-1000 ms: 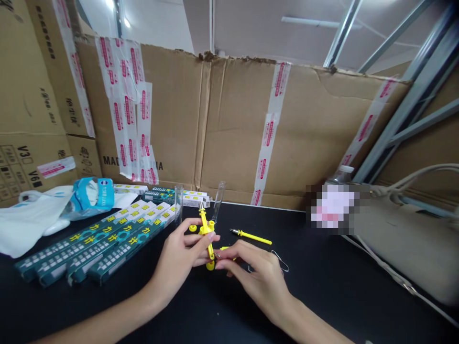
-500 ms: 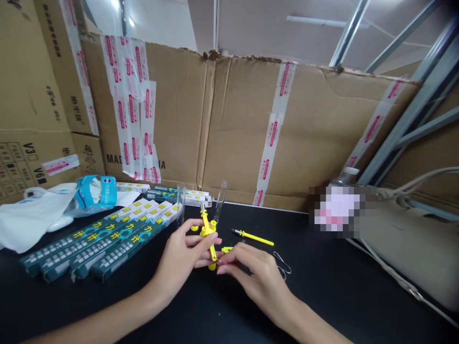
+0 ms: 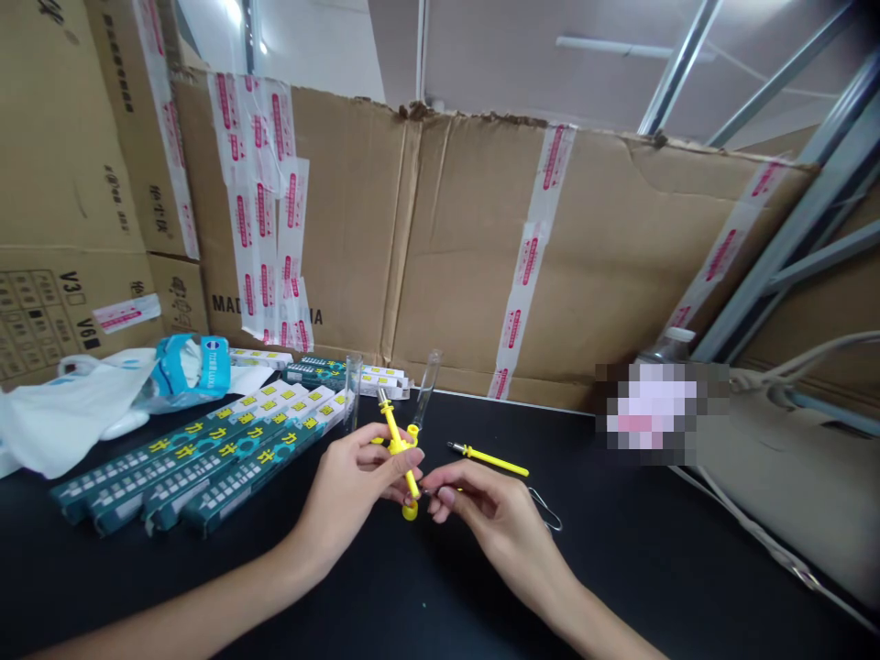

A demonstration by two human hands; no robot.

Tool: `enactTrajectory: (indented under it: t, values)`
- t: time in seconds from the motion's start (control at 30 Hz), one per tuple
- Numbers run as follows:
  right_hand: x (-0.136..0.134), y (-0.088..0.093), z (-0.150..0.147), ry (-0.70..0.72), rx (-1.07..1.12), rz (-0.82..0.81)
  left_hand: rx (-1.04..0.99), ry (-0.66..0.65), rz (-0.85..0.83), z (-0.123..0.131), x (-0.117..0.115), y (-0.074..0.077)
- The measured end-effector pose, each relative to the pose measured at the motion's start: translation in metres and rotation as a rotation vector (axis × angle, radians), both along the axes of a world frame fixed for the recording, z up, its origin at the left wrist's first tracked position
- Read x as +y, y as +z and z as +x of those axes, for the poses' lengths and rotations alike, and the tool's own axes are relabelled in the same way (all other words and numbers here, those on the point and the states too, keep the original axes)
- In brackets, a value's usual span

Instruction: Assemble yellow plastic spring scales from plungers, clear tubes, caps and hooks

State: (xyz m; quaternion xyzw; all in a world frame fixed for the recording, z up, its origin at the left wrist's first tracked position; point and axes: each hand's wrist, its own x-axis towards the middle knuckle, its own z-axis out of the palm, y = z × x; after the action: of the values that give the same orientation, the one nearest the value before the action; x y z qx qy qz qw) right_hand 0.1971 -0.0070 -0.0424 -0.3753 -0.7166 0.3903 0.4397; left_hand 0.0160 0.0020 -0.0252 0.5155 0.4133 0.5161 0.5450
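Note:
My left hand [image 3: 347, 490] grips a yellow plastic tool [image 3: 397, 446] with a metal tip, held tilted above the black table [image 3: 653, 559]. My right hand [image 3: 485, 509] is closed in a pinch right beside the tool's lower end; what it pinches is too small to name. A second yellow rod with a metal tip [image 3: 487, 456] lies on the table just beyond my right hand. Two clear plastic tubes [image 3: 424, 390] stand behind the tool. A wire clip [image 3: 546, 511] lies by my right hand.
Several long green and yellow boxes [image 3: 199, 458] lie in a row at the left, with a white bag [image 3: 65, 417] and a blue packet [image 3: 192, 367] behind them. Taped cardboard [image 3: 481, 247] walls off the back. A beige bag [image 3: 776, 477] and cables sit at the right.
The view has shifted slightly. My hands have stayed together at the yellow tool, which now leans a little more to the left; my right fingers have closed tighter at its lower end.

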Motion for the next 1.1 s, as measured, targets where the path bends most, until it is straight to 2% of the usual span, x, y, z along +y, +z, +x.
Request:
enactTrajectory:
  t: [0.1, 0.23, 0.37, 0.5, 0.6, 0.73, 0.93, 1.1]
  values:
    - [-0.002, 0.001, 0.001, -0.010, -0.059, 0.098, 0.107, -0.004, 0.098, -0.002, 0.001, -0.003]
    - [-0.003, -0.003, 0.002, -0.048, -0.167, 0.324, 0.265, -0.008, 0.210, -0.004, 0.001, -0.007]
    - [-0.002, -0.006, 0.005, -0.063, -0.290, 0.564, 0.350, -0.038, 0.201, -0.002, 0.000, -0.008]
    - [-0.006, -0.003, 0.008, -0.042, -0.562, 0.853, 0.413, -0.047, 0.186, 0.000, 0.000, -0.010]
    - [-0.008, -0.001, 0.007, -0.028, -0.727, 0.978, 0.487, -0.046, 0.183, 0.001, 0.000, -0.012]
    - [-0.005, -0.001, 0.005, -0.052, -0.806, 1.153, 0.567, -0.045, 0.184, 0.003, -0.005, -0.013]
    - [-0.006, -0.006, 0.003, -0.008, -0.882, 1.225, 0.629, -0.075, 0.144, 0.008, -0.012, -0.016]
    - [-0.010, -0.010, 0.001, -0.026, -0.871, 1.261, 0.655, -0.026, 0.249, 0.009, -0.012, -0.013]
